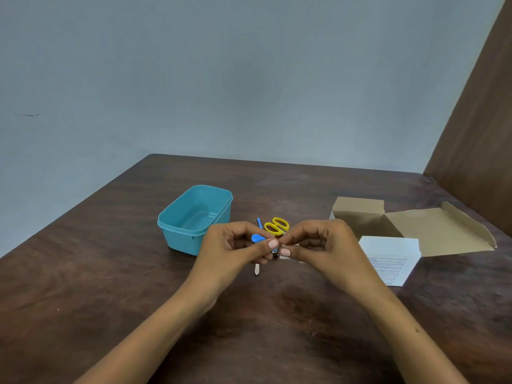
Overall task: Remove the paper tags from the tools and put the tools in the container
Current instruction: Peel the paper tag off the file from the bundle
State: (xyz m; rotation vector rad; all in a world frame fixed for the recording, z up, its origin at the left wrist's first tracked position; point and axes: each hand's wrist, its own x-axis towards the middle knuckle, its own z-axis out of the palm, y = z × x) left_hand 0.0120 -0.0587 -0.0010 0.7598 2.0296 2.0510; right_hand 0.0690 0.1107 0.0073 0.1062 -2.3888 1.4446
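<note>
Tag-removal step: left hand [235,245] pinches blue-handled tool [257,238]; right hand [315,241] pinches paper tag [286,252]. Next: pull tag free, drop tool in teal container [177,220], far left.

Both forearms reach forward; the left hand [234,245] and right hand [318,242] meet, fingers curled, thumbs and forefingers pinched together.

My two arms come into view from the bottom edge, both bare from forearm to fingertip, with no sleeves showing. My left hand [235,245] and right hand [318,242] wear no rings, watch or bracelets. My fingernails are short, unpainted and pale. A small dark spot marks my right forearm near the lower edge.
</note>
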